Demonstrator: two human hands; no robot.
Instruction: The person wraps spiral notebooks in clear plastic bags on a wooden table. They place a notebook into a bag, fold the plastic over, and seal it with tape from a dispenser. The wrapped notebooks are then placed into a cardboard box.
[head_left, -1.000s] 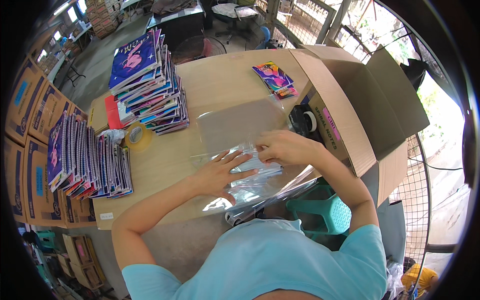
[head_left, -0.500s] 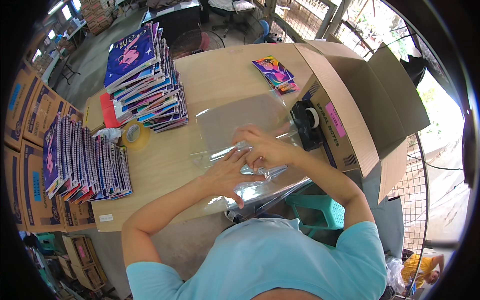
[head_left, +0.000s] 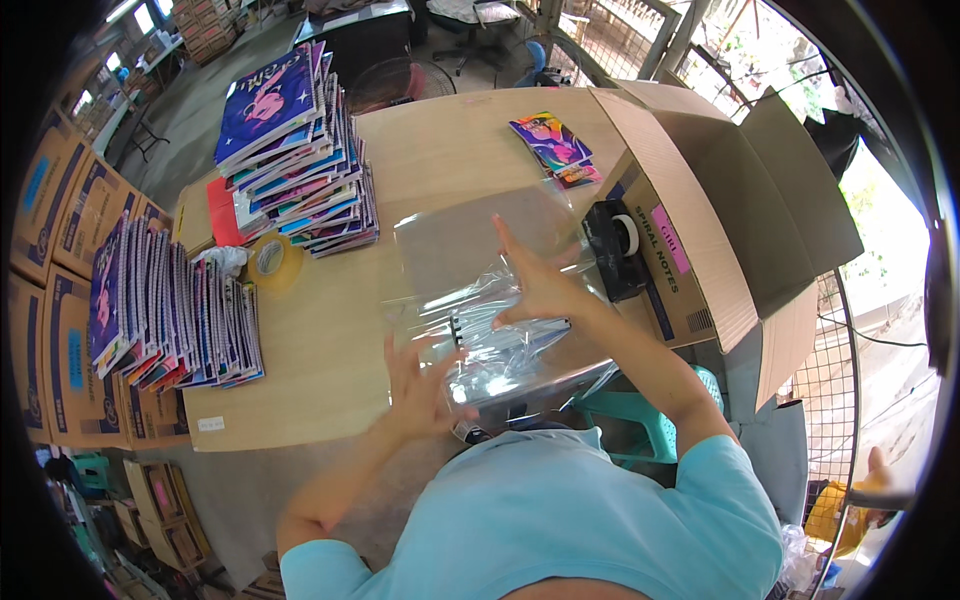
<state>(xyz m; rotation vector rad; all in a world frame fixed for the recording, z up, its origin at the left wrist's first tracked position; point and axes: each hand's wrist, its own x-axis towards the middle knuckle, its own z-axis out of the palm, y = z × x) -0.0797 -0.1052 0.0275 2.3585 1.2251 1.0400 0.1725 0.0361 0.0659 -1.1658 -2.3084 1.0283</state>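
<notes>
Clear plastic sheets or bags (head_left: pixel 470 240) lie on the table in front of me. A crinkled, shiny piece of clear plastic (head_left: pixel 510 365) covers their near part and reaches over the table's front edge. At its left side my left hand (head_left: pixel 415 390) has its fingers spread and slightly blurred; I cannot tell whether they touch the film. My right hand (head_left: pixel 545 285) is open over the right part of the plastic, thumb and forefinger wide apart. A black tape dispenser (head_left: pixel 612 255) with a roll of clear tape stands just right of that hand.
A tall stack of spiral notebooks (head_left: pixel 300 150) stands at the far left, with a row of notebooks (head_left: pixel 175 310) nearer. Between them is a yellowish tape roll (head_left: pixel 272 260). Small colourful notebooks (head_left: pixel 555 145) lie far back. An open cardboard box (head_left: pixel 680 230) stands right, above a green stool (head_left: pixel 640 420).
My hands were together on the plastic and have come apart. The left moved left and nearer me, the right moved slightly right with fingers spreading. The near plastic lies more spread out.
</notes>
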